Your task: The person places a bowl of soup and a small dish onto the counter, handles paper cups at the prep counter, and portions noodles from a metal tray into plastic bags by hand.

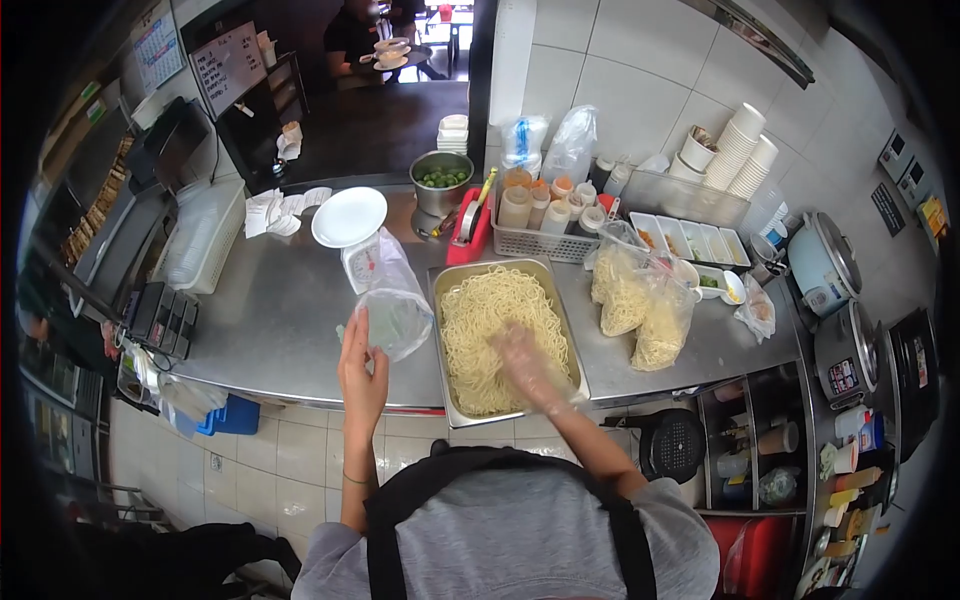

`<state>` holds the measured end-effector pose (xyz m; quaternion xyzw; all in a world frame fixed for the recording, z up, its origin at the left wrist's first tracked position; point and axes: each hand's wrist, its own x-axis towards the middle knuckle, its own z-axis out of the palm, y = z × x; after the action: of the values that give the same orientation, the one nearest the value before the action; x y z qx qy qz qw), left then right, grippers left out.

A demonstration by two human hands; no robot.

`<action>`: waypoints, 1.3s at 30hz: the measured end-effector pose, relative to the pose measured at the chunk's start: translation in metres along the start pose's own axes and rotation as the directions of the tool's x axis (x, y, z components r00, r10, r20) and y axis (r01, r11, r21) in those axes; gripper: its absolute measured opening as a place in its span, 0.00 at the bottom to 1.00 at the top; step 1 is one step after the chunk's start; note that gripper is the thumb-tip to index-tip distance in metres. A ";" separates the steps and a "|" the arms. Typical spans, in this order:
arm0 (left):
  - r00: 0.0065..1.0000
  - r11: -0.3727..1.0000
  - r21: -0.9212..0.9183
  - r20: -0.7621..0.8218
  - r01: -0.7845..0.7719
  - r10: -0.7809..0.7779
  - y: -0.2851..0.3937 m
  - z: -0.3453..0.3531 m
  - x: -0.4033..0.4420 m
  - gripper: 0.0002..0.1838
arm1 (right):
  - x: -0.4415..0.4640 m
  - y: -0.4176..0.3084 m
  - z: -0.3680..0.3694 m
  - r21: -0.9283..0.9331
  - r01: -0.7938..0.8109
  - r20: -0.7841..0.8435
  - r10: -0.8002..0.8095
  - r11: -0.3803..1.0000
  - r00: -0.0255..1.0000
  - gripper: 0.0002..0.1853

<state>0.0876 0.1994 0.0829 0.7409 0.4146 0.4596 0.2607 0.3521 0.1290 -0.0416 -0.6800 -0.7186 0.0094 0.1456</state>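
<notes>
Left grip [364, 358] holds one bag [402, 322]; right grip [518, 358] touches noodles [480, 315], one tray [439, 348].

bright daylit doorway, steel counter glare, fisheye-bowed edges, black corners, right hand motion-blurred [527, 368]

Counted clockwise around one central tray [437, 345] of noodles [490, 310]: one red tape dispenser [467, 228] and one pot [440, 198] of green fruit [442, 179] at 11 o'clock; bottles [553, 216] at 1, too crowded to count; two noodle bags [661, 325] and, farther out, two cookers [823, 262] at 3; one clear bag [400, 322] at 9; one plate [348, 217] and one scale [364, 266] at 10.
</notes>
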 end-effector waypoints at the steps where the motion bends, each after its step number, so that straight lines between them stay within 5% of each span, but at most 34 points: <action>1: 1.000 1.000 -0.012 -0.003 0.012 -0.012 0.002 -0.002 -0.002 0.33 | 0.005 0.010 -0.010 0.119 -0.014 0.039 0.010 0.993 0.999 0.25; 2: 1.000 0.999 -0.035 -0.013 0.010 -0.011 0.000 -0.002 -0.005 0.32 | 0.011 0.019 -0.020 0.236 -0.034 0.078 0.016 0.971 0.997 0.25; 3: 1.000 0.998 -0.057 -0.022 0.004 -0.005 -0.002 -0.003 -0.006 0.32 | 0.015 0.024 -0.033 0.555 -0.135 0.099 0.096 0.821 0.990 0.23; 5: 0.999 0.996 -0.092 -0.031 -0.015 0.012 -0.005 -0.005 -0.004 0.30 | 0.025 0.025 -0.072 0.683 -0.037 -0.038 0.086 0.730 0.996 0.21; 8: 1.000 0.997 -0.081 0.024 0.002 0.000 -0.014 -0.008 -0.007 0.27 | 0.039 0.021 -0.140 0.340 0.287 -0.333 -0.171 0.896 0.927 0.22; 10: 0.993 0.999 0.001 0.113 0.040 -0.040 -0.025 -0.011 -0.010 0.25 | 0.046 0.009 -0.179 0.135 0.264 -0.436 -0.182 0.955 0.881 0.22; 15: 0.984 0.980 -0.146 0.138 0.135 -0.115 -0.031 -0.003 -0.018 0.24 | 0.056 -0.006 -0.202 0.046 0.279 -0.553 -0.208 0.959 0.807 0.19; 18: 0.979 0.960 -0.208 0.123 0.187 -0.164 -0.026 -0.003 -0.017 0.25 | 0.065 -0.014 -0.225 0.388 0.114 -0.318 0.016 0.915 0.948 0.15; 19: 0.973 0.959 -0.189 0.128 0.212 -0.191 -0.019 -0.007 -0.015 0.26 | 0.067 -0.006 -0.215 0.309 0.207 -0.491 -0.031 0.928 0.871 0.13; 22: 0.977 0.950 -0.239 0.117 0.202 -0.178 -0.011 -0.006 -0.015 0.27 | 0.070 -0.008 -0.202 0.462 0.127 -0.310 0.026 0.877 0.950 0.11; 24: 0.984 0.960 -0.233 0.123 0.155 -0.129 -0.012 -0.006 -0.014 0.28 | 0.067 -0.001 -0.193 0.671 -0.096 -0.079 0.200 0.735 0.977 0.13; 26: 0.985 0.983 -0.153 0.150 0.104 -0.081 -0.019 -0.008 -0.016 0.29 | 0.062 0.016 -0.158 0.489 -0.086 -0.157 0.185 0.868 0.970 0.16; 30: 0.965 0.953 -0.218 0.202 0.210 -0.167 -0.027 -0.008 -0.019 0.30 | 0.029 0.023 -0.096 0.077 -0.164 0.474 0.108 0.983 0.874 0.38; 33: 0.958 0.921 -0.294 0.201 0.257 -0.204 -0.016 -0.011 -0.019 0.30 | -0.007 -0.032 -0.094 -0.112 -0.078 0.340 0.112 0.991 0.934 0.45; 36: 0.961 0.907 -0.336 0.196 0.253 -0.196 -0.018 -0.013 -0.018 0.29 | -0.019 0.018 -0.018 -0.076 0.106 -0.024 -0.108 0.992 0.994 0.40; 39: 0.960 0.895 -0.364 0.200 0.259 -0.197 -0.019 -0.017 -0.016 0.29 | 0.000 0.023 -0.070 0.406 -0.053 0.113 0.007 0.912 0.994 0.30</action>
<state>0.0612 0.1957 0.0683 0.6549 0.3782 0.4383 0.4858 0.3903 0.1183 0.0201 -0.6440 -0.6970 0.1988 0.2448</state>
